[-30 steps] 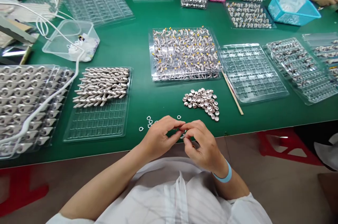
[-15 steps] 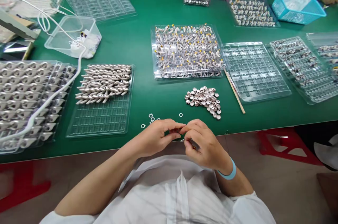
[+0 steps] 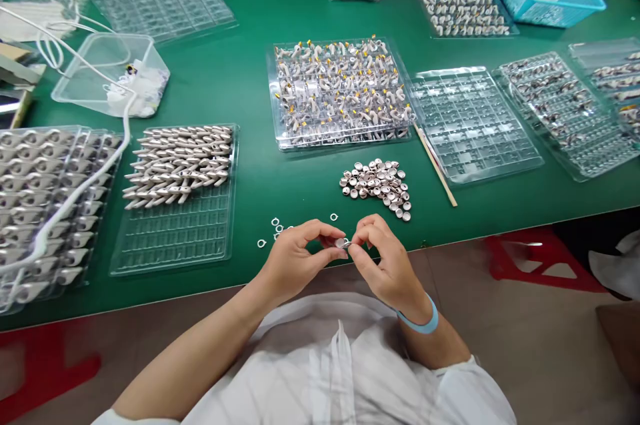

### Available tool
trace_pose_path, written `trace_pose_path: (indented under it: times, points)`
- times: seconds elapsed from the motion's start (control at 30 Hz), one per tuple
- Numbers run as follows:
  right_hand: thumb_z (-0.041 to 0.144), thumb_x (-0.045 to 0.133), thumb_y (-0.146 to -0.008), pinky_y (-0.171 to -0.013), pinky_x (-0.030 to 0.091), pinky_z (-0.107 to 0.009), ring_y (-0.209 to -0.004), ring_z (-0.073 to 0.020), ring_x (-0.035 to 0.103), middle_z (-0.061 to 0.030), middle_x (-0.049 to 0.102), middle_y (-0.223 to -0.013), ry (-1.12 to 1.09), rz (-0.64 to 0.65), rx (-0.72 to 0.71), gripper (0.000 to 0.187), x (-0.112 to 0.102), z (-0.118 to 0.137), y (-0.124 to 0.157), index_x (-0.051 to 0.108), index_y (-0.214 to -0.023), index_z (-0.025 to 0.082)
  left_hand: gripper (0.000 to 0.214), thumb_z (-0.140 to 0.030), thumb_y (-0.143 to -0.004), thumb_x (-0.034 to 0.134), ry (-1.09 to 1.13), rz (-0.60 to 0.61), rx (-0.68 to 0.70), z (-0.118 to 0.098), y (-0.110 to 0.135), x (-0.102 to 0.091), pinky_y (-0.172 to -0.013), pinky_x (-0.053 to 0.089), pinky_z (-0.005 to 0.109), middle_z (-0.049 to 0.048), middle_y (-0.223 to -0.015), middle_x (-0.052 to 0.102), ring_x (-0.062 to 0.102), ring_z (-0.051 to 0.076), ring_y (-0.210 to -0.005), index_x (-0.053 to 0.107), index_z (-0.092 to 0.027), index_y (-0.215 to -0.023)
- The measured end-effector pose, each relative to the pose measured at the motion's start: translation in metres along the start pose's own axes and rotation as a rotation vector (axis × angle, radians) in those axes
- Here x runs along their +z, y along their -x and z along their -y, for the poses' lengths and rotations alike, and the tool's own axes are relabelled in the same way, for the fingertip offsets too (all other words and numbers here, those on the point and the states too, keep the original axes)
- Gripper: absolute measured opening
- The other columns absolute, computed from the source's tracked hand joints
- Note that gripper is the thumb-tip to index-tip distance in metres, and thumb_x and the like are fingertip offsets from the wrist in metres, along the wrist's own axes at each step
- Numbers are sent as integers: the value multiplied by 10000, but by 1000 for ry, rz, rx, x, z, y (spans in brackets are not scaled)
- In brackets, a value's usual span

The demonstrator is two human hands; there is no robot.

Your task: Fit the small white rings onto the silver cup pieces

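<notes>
Between the thumb and fingers of my left hand [image 3: 299,259] is a small round metal cap [image 3: 341,243], close above the table's front edge. My right hand [image 3: 386,266] is pinched at the cap's right side, on a thin pale piece, perhaps a ring; its shape is mostly hidden by the fingertips. Just beyond my hands lies a pile of similar round metal caps [image 3: 379,186]. Several small white tabbed rings [image 3: 275,221] are scattered beyond my left hand, and a single white ring [image 3: 334,217] lies apart from them.
A stacked tray of curved parts with yellow tips [image 3: 340,95] stands farther back. To its right are a wooden stick [image 3: 436,168] and a clear compartment tray [image 3: 477,125]. Leftward, elongated metal parts [image 3: 180,161] fill part of another tray; a white cable [image 3: 85,195] crosses trays.
My hands have turned and parted slightly, so the round cap now shows between the fingertips. The whole view has shifted a little; the table's things look otherwise the same.
</notes>
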State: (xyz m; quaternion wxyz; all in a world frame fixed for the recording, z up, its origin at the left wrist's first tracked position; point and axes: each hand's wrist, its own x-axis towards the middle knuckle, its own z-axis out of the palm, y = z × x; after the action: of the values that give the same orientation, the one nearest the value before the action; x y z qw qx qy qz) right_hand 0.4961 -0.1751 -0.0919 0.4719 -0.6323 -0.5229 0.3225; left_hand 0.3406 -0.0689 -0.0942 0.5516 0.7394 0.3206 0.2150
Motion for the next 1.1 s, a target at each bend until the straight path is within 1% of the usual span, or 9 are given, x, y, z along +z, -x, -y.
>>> trace_pose_path:
  times: [0.2,0.3,0.4,0.6,0.83,0.9,0.97,1.03,1.1]
  points:
    - [131,507,-894,-761,410,-310,-862,-173,504,-20,493,-853,-32,43,28,128,0,0,-6,503,-793,208,141,-83,-783,725,-104,-33,176,-2,-2,4,-640,521,207,8,-775,702,658,121,-704,719,-176,-888]
    - [123,509,-891,-719,401,-296,-824,-161,494,-15,491,-851,-43,53,42,134,0,-1,-8,504,-787,206,141,-70,-797,714,-149,-43,250,0,-3,4,-648,519,197,9,-783,710,659,117,-717,713,-170,-895]
    - [113,511,-884,-724,402,-294,-823,-159,494,-15,488,-853,-43,50,45,141,0,-1,-9,500,-777,203,131,-76,-811,708,-202,-56,317,3,-4,5,-659,517,200,13,-792,723,662,119,-728,709,-167,-905]
    - [109,520,-871,-687,390,-279,-786,-147,482,-6,479,-832,-38,63,45,147,0,-3,-10,498,-758,201,121,-73,-825,694,-274,-45,369,6,-4,7,-640,513,213,16,-765,731,659,125,-697,709,-162,-905]
    - [155,546,-866,-646,384,-272,-727,-134,486,5,519,-798,-53,87,109,147,-3,-4,-13,488,-740,205,79,-118,-847,685,-270,-93,434,7,-2,10,-638,531,229,25,-744,728,671,134,-690,707,-178,-893]
    - [175,561,-864,-625,374,-267,-706,-128,484,7,545,-799,-44,92,143,131,-3,-5,-12,492,-757,206,77,-125,-843,689,-224,-99,413,6,-1,9,-639,536,229,24,-742,730,674,134,-691,714,-185,-885]
    - [187,568,-865,-603,370,-260,-676,-118,480,11,564,-800,-55,99,173,117,-2,-6,-12,494,-776,207,82,-124,-830,697,-146,-83,331,4,0,8,-649,542,228,26,-749,734,678,134,-701,727,-184,-876]
    - [200,568,-872,-587,376,-253,-656,-113,485,15,572,-799,-80,103,198,103,-1,-6,-12,499,-795,208,106,-127,-815,709,-28,-28,170,2,2,6,-679,554,229,33,-794,748,692,140,-736,744,-180,-899]
    - [220,567,-886,-585,390,-250,-661,-116,508,18,572,-788,-98,102,214,82,-1,-6,-12,513,-825,211,138,-159,-805,727,117,33,-28,0,2,5,-728,569,235,41,-859,763,710,151,-789,754,-180,-939]
